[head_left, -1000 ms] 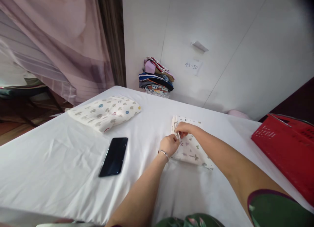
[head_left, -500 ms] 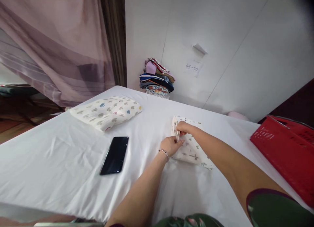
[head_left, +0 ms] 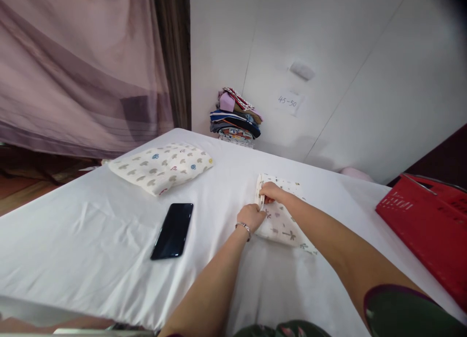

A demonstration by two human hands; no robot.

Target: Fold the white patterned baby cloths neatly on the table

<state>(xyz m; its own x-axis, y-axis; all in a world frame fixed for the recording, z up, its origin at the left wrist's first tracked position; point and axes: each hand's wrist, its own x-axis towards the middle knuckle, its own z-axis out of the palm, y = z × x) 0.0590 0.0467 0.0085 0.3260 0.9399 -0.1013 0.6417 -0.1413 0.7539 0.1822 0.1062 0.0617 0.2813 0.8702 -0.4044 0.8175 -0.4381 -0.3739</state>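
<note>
While 2 bare hands meet just right of centre in the frame, a folded white fabric piece printed with small grey-brown palm trees [head_left: 286, 226] lies beneath them on a smooth white sheet [head_left: 105, 259]. The left hand [head_left: 251, 217] and the right hand [head_left: 271, 192] each pinch its left edge, fingers curled. At centre left rests a white mushroom-patterned cloth bundle [head_left: 164, 168], above a black rectangular smartphone [head_left: 172, 231]. A red plastic basket [head_left: 419, 225] sits at the right edge.

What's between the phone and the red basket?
In the head view, left to right: left hand, folded patterned cloth, right forearm, plus stretches of white sheet.
</note>
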